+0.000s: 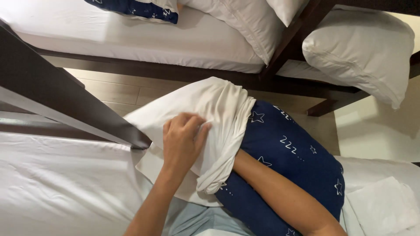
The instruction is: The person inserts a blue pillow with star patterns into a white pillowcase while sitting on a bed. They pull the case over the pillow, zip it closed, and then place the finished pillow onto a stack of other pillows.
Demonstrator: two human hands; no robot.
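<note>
Two bare hands work at one pillow in the middle of the frame. The navy pillow (293,161), printed with white stars and small letters, lies slanting from the centre down to the lower right, resting on the white bed (57,188) that fills the lower left. A white pillowcase (214,109) covers its upper left end, bunched in thick folds where the cloth meets the blue.

The left hand (181,140) lies on top of the pillowcase at centre frame, its grip narrow, fingers curled and pinching a fold of the white cloth. The right hand cannot be seen: the right forearm (280,196) runs from the lower right up under the bunched edge of the pillowcase, so whether that grip is wide or narrow cannot be told.

A dark wooden rail (65,96) crosses the left side on a slant, ending just beside the pillowcase. Across the top of the frame stands a second bed (131,35) with a white sheet, a second navy pillow (140,8) at the upper edge, and white pillows (358,52) towards the upper right. A folded white towel (385,205) lies in the lower right corner.
</note>
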